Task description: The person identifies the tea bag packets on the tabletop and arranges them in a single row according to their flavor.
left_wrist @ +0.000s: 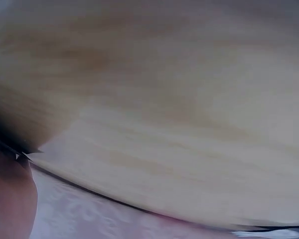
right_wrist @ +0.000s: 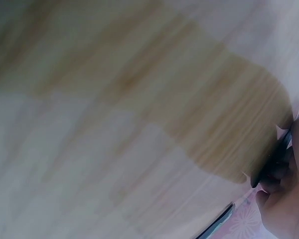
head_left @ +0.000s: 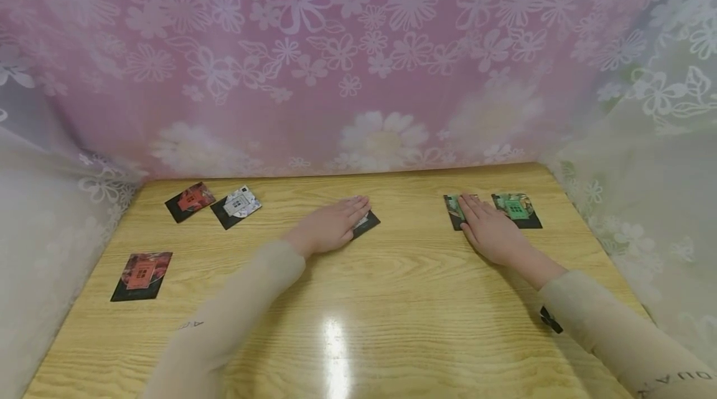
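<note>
Left hand [head_left: 332, 226] flat on white packet [head_left: 368, 223] | right hand [head_left: 490, 231] flat on green packet [head_left: 454, 212] | I count two each, red packets [head_left: 141, 276] too

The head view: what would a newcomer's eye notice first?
Probably the pink curtain with white flowers, hanging beyond the yellow wooden table. Near the table's far edge, the bare left grip rests on a flat black-and-white packet, and the right grip on a flat green-and-black packet farther right. Two flat red-and-black packets lie at the left.
</note>
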`<state>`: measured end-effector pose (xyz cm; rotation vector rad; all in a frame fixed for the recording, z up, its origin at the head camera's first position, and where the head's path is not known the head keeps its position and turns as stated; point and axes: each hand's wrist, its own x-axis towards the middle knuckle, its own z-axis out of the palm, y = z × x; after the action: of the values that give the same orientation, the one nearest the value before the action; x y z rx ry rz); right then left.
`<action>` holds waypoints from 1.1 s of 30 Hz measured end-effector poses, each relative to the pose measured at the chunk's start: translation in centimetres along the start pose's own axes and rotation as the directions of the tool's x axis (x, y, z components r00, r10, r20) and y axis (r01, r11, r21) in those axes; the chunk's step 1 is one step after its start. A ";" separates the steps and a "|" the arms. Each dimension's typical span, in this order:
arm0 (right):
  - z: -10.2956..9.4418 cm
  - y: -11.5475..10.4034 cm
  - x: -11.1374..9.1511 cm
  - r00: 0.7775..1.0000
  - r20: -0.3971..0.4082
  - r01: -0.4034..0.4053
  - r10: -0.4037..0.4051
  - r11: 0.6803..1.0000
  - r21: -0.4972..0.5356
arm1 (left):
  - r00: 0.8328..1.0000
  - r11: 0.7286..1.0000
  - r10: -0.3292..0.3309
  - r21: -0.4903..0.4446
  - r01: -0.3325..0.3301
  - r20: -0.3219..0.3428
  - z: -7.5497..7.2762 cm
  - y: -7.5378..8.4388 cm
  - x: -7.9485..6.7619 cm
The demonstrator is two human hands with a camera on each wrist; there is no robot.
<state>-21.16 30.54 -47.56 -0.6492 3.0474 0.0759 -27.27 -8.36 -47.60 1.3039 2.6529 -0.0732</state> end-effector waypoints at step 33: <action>0.0 -0.3 -0.2 1.000 -0.010 -0.008 0.008 1.000 -0.009 | 0.996 0.995 -0.082 0.061 0.080 0.018 -1.2 5.4 3.5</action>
<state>-20.81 30.35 -47.52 -0.6397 3.0612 0.0873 -25.23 -2.16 -46.83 1.2053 2.7051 -0.1778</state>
